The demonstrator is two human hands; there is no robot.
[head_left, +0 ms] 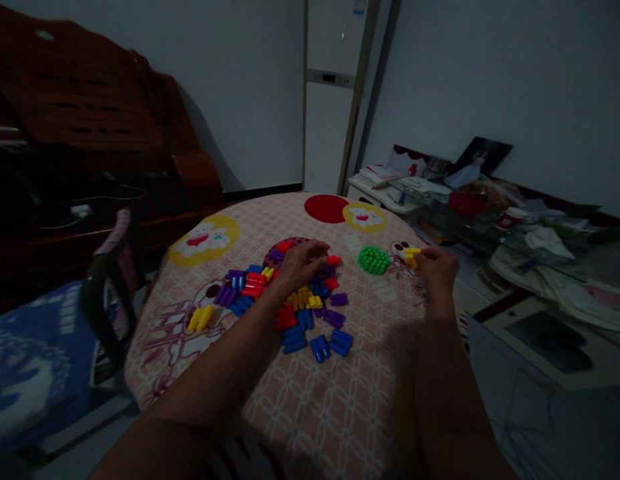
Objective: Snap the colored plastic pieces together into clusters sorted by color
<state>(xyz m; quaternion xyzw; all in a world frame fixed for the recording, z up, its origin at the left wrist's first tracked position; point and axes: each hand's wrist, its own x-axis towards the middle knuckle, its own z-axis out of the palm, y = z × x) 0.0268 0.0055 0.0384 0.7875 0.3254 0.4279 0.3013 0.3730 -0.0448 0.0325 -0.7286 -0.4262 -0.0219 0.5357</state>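
Note:
My left hand is over a spread of plastic building blocks, its fingers loosely curved and apart. A red block lies just by its fingertips. Under and around that hand are red, blue, purple and yellow blocks, such as a blue block at the near edge and a purple block. At the right side of the table my right hand pinches yellow blocks between thumb and fingers. Left of it stands a tight cluster of green knobbed pieces. Pale whitish pieces lie near the cluster.
The round table wears a pink patterned cloth. A separate yellow block lies at its left. A chair stands close on the left, with a wooden bench behind. Along the right runs a cluttered glass-topped stand.

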